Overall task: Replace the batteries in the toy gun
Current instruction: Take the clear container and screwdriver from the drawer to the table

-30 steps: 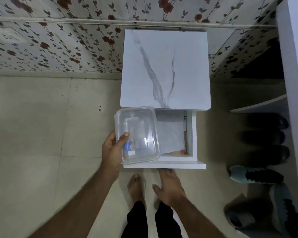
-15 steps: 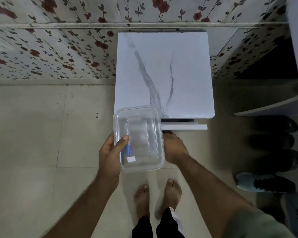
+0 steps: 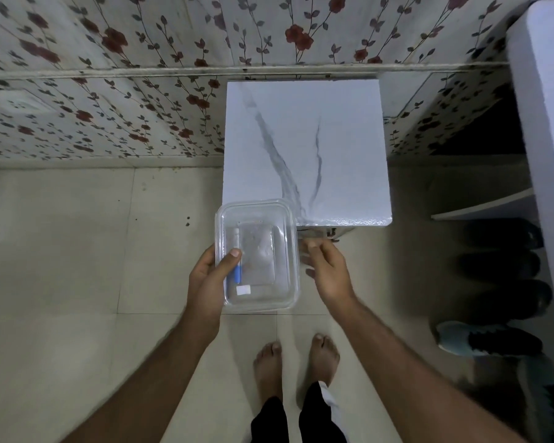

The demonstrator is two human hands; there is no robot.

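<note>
My left hand (image 3: 207, 279) grips the left side of a clear lidded plastic box (image 3: 259, 255), thumb on the lid. Inside the box lie a blue-tipped item (image 3: 237, 272) and a clear packet, too faint to name. My right hand (image 3: 325, 266) hovers just right of the box, blurred, fingers loosely spread and holding nothing. No toy gun is in view. The box hangs in front of a small white marble-patterned cabinet (image 3: 333, 145), whose drawer is closed.
The cabinet stands against a floral-papered wall. Several dark shoes and a teal sneaker (image 3: 486, 338) sit on the floor at right under a white shelf unit (image 3: 544, 123). My bare feet (image 3: 296, 359) stand on the beige tiled floor.
My right hand pushed the cabinet drawer closed, then came off it and rose beside the box. The left hand kept holding the box in front of the cabinet.
</note>
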